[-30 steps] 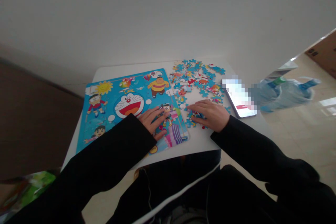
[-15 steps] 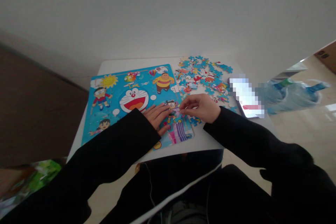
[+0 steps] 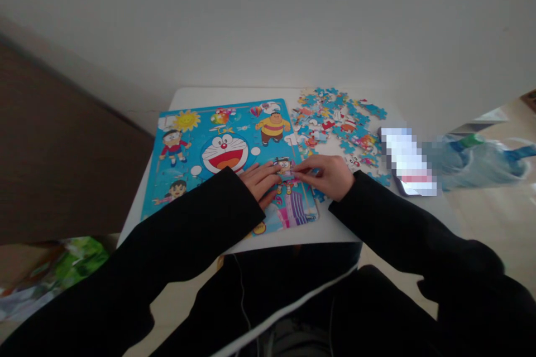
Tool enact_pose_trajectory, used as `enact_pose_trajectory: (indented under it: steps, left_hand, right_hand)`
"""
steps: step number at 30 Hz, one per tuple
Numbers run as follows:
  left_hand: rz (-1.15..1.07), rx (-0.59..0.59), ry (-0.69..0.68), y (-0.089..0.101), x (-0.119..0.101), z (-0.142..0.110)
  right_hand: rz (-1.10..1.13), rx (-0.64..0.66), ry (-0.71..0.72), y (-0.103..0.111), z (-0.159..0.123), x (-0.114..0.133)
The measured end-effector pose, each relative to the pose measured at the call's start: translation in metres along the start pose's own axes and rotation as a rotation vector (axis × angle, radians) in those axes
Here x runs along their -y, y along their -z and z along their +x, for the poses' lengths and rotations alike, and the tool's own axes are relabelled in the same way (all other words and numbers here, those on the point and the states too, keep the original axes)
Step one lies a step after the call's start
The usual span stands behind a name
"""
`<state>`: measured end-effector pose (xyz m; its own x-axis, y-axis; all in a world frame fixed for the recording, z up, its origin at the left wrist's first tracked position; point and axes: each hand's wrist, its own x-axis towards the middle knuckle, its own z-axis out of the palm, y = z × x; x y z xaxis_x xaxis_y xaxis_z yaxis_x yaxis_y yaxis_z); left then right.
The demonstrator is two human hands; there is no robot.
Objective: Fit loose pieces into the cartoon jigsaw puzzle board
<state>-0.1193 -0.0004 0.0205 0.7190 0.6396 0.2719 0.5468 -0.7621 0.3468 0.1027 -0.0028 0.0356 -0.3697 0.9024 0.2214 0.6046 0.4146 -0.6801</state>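
Observation:
A blue cartoon puzzle board point(image 3: 192, 150) lies on a small white table, with a large smiling cat face in its middle and several figures around it. My left hand point(image 3: 260, 181) rests flat on the board right of the cat face, fingers stretched out. Close beside its fingertips, my right hand point(image 3: 329, 175) pinches a small puzzle piece point(image 3: 290, 169) between thumb and forefinger, at the figure near the board's right edge. Fingers partly cover that piece, and I cannot tell how far it sits in the picture. Loose puzzle pieces point(image 3: 330, 114) are heaped right of the board.
A phone point(image 3: 408, 162) with a lit, blurred-out screen lies at the right edge of the white table point(image 3: 234, 92). Large clear water bottles point(image 3: 481, 162) stand on the floor beyond. A wall rises behind the table; a white cable point(image 3: 288, 309) crosses my lap.
The view has shifted, so the table appears farther right. My right fingertips stay at the same figure with the thumb and forefinger straighter; my left hand stays flat on the board.

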Motion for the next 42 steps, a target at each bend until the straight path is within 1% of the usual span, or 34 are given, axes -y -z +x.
enact_pose_trajectory:
  steps: [3,7,12,15,19,22,25,28,30,32,35,37,39,42]
  left_hand:
    - [0.002,-0.011,-0.005,0.000,0.000,-0.001]
    - [-0.001,-0.026,-0.018,-0.001,0.001,-0.001]
    - [-0.008,-0.035,-0.021,0.000,0.000,-0.001]
    - [0.003,-0.019,-0.031,0.001,-0.001,-0.002]
    - [0.004,-0.027,-0.068,-0.001,0.003,-0.004]
    - [-0.023,-0.064,-0.123,-0.004,0.007,-0.004]
    - [-0.062,-0.099,-0.214,-0.003,0.008,-0.004]
    - [-0.077,-0.086,-0.282,0.001,0.005,-0.003]
    - [-0.062,-0.061,-0.303,0.004,0.003,-0.004]
    - [-0.033,-0.062,-0.338,0.005,0.000,-0.007]
    - [0.035,-0.139,-0.431,0.000,-0.005,-0.013]
    - [0.082,-0.189,-0.462,-0.006,-0.010,-0.018]
    - [0.117,-0.231,-0.421,-0.012,-0.015,-0.025]
    - [0.129,-0.230,-0.287,-0.017,-0.021,-0.032]
  right_hand:
    - [-0.038,0.026,0.077,-0.001,-0.001,-0.005]
    - [-0.113,0.025,0.149,-0.003,-0.002,-0.004]
    - [-0.189,0.033,0.153,0.000,-0.002,-0.002]
    - [-0.235,0.038,0.161,0.003,-0.004,-0.004]
    - [-0.319,0.097,0.206,0.008,-0.007,-0.004]
    - [-0.366,0.137,0.241,0.010,-0.012,0.000]
    - [-0.388,0.166,0.264,0.012,-0.020,0.004]
    - [-0.401,0.183,0.266,0.013,-0.029,0.006]
    - [-0.410,0.189,0.255,0.013,-0.033,0.008]
    - [-0.416,0.193,0.244,0.013,-0.036,0.009]
    - [-0.412,0.171,0.237,0.012,-0.039,0.011]
    - [-0.401,0.148,0.234,0.012,-0.040,0.011]
    - [-0.393,0.131,0.228,0.011,-0.041,0.010]
    - [-0.376,0.119,0.220,0.009,-0.042,0.008]
